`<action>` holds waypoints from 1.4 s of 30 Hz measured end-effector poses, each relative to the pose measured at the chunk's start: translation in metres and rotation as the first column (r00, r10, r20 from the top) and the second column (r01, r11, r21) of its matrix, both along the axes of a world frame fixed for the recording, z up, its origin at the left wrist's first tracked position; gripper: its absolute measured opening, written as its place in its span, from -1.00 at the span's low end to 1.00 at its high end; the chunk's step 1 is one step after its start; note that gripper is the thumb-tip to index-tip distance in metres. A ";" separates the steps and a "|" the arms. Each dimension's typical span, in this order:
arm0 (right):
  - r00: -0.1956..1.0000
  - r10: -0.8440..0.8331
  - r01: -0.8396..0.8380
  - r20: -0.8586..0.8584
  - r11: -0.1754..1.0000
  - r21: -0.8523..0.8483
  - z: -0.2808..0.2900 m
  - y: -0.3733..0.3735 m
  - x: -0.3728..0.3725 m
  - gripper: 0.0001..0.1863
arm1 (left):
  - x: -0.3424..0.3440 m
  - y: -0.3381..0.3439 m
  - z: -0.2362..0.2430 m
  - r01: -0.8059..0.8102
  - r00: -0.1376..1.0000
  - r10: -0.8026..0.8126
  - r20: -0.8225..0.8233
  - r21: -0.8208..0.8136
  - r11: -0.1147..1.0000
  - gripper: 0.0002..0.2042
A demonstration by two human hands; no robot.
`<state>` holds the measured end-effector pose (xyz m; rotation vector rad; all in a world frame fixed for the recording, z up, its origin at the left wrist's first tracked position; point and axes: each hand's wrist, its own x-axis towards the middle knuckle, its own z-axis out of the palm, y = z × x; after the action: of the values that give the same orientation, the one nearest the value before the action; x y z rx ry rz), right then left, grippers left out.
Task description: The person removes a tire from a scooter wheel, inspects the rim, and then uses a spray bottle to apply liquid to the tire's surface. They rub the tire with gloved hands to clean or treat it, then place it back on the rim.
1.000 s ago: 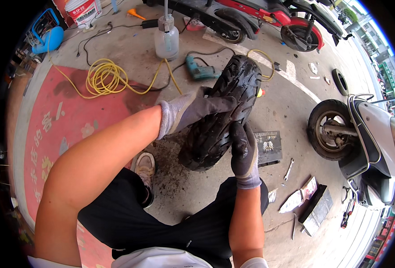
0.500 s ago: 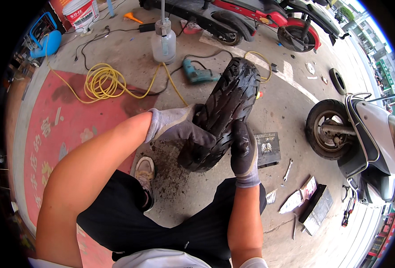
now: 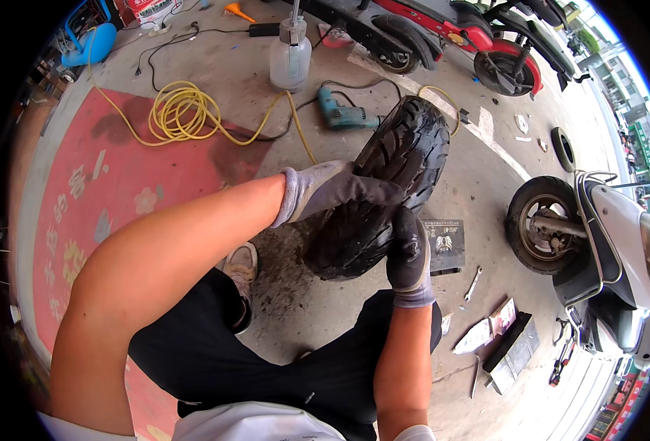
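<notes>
The person sits low over the concrete floor (image 3: pixel 479 184) with a black scooter tyre (image 3: pixel 383 191) standing on edge between the knees. The left hand (image 3: pixel 332 192), in a grey glove, is closed over the tread on the near side of the tyre; the right hand (image 3: pixel 408 253), in a darker glove, is clamped on the tyre's lower right edge, thumb up against the rubber.

Just right of the tyre a flat dark box (image 3: pixel 444 246) with a pale emblem lies on the floor, a small spanner (image 3: pixel 473 283) beside it. Nearer and further right, a torn white-and-red wrapper (image 3: pixel 486 332) rests against a long black carton (image 3: pixel 512 353) (its lid appears open, though the contents are too dark to make out). At the far left a red-and-white container (image 3: pixel 148 9) stands at the edge of view, with a blue plastic object (image 3: pixel 90 45) near it.

The floor is grey concrete, stained dark under the tyre, with a big red painted patch (image 3: pixel 104 191) carrying pale markings on the left. A coil of yellow hose (image 3: pixel 181 114) lies on the red paint's far edge, a teal power drill (image 3: pixel 339 114) and a clear plastic bottle (image 3: pixel 290 62) just beyond the tyre. A white scooter (image 3: pixel 611 242) stands at right with its bare wheel (image 3: pixel 541 224) showing, and a red scooter (image 3: pixel 457 33) is parked at the far side. The place is open to a street at far right.
</notes>
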<state>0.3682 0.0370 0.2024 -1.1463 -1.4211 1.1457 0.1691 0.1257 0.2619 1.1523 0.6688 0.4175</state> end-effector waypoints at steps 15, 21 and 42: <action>0.895 -0.157 -0.008 0.418 0.930 0.366 0.017 0.011 -0.001 -0.61 | 0.022 0.025 0.016 -0.321 0.936 0.351 0.027 -0.343 0.883 -0.50; 0.908 -0.211 0.048 0.361 0.910 0.412 0.007 0.014 -0.002 -0.53 | 0.015 0.023 0.018 -0.273 0.959 0.282 0.002 -0.244 0.930 -0.54; 0.997 -0.022 0.031 0.067 0.990 -0.141 0.033 -0.019 -0.033 0.03 | 0.045 0.038 0.019 -0.200 0.861 0.379 0.339 -0.459 0.866 -0.58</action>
<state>0.3349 0.0184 0.2351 -1.3091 -1.3871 1.2156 0.2137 0.1638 0.2810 0.5258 0.5186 0.7276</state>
